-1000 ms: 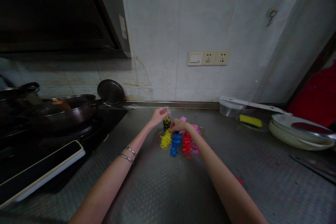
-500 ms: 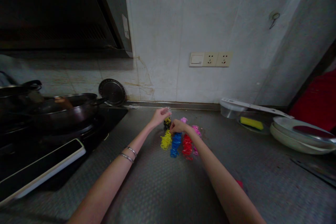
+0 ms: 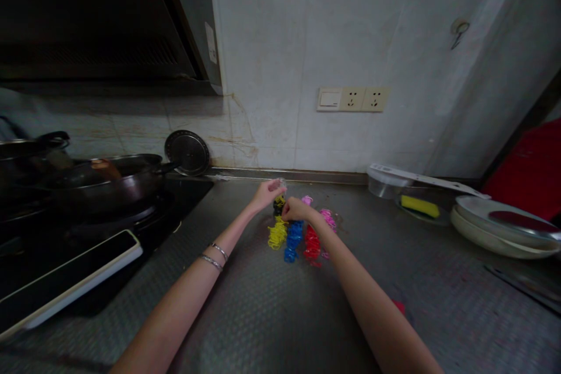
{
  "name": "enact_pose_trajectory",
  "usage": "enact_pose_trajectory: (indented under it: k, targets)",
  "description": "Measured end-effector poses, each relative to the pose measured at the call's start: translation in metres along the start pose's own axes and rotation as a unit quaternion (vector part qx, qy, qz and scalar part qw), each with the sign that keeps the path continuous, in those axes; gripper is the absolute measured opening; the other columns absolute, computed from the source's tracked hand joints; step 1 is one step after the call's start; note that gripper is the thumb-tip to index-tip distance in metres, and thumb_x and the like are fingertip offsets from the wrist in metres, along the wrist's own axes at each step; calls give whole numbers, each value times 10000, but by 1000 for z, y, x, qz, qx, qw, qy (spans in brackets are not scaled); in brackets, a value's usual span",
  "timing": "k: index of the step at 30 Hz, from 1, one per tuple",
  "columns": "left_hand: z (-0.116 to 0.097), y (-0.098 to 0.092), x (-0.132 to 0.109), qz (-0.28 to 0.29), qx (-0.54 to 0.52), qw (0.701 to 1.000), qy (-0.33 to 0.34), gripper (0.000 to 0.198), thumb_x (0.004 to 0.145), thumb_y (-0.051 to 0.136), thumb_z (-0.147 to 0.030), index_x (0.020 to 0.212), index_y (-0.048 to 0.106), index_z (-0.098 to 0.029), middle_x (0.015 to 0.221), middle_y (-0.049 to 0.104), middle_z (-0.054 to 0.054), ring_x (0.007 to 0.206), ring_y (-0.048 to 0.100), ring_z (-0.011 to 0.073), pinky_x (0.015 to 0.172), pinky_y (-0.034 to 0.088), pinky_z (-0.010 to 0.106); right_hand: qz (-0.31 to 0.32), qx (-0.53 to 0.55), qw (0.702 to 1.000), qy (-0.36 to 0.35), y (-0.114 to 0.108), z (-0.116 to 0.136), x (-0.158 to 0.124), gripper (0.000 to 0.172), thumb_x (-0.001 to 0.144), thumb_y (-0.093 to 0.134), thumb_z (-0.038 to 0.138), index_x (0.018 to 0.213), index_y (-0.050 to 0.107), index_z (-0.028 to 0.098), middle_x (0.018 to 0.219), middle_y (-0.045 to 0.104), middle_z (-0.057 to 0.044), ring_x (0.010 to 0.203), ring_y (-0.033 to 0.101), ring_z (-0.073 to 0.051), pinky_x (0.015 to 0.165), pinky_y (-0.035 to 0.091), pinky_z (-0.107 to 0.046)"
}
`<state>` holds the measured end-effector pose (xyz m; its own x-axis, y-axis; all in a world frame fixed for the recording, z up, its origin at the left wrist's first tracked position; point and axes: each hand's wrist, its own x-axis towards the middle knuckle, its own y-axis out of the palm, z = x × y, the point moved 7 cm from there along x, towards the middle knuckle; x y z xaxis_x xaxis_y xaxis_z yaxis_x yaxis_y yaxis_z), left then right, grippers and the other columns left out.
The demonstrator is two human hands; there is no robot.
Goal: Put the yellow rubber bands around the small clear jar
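We are working far out on the steel counter (image 3: 280,304), with both arms stretched toward the wall. Our left hand (image 3: 266,194) is closed around a small clear jar (image 3: 280,184) at its top, and the jar seems to hold some black and yellow bands (image 3: 278,205); the detail is too small to be sure. Our right hand (image 3: 296,210) is pinched narrow just beside the jar's mouth, touching the upper end of the coloured piles, and we cannot tell if a band is between the fingertips.

The piles lie in rows just below the hands: yellow bands (image 3: 277,234), blue bands (image 3: 293,241), red bands (image 3: 312,243) and pink bands (image 3: 326,219), each close to the next.

To do this step well, we think the left hand should keep the jar steady and a little tilted toward the right hand, so the way is short. The right hand should take only a few bands of one colour in one pinch, because the loops catch on each other and can pull the neighbour pile along. It is better to lift them straight up and free before moving to the jar.

Compared with one second ago, very little differs. Both hands keep the same grip and place, the piles are not visibly smaller, and the view has only shifted slightly. The wok (image 3: 105,184) on the stove at our left stays as it was.
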<state>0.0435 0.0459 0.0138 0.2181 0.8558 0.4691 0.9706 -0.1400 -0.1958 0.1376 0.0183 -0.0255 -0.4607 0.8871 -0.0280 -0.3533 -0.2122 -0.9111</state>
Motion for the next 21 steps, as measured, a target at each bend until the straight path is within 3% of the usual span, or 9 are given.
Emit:
enact_pose_trajectory:
  k: [12,21]
  targets:
    - [6,-1,1,-1,-9,1000,-8,409,620,682,-298,972,621,-99,973,651,115,873,601,204,840,447,359,5,-10,1000,-10,2,3,0,165,592,592,121,720,698,113,702,671,-46,582,553,-107,486,371,-157]
    - [-2,0,-1,5,-35,999,-19,404,607,698,-277,963,626,-101,995,649,117,920,593,215,882,423,387,-31,108,993,-42,-31,6,-13,169,618,542,148,690,682,86,521,553,21,451,400,-47,434,309,-154]
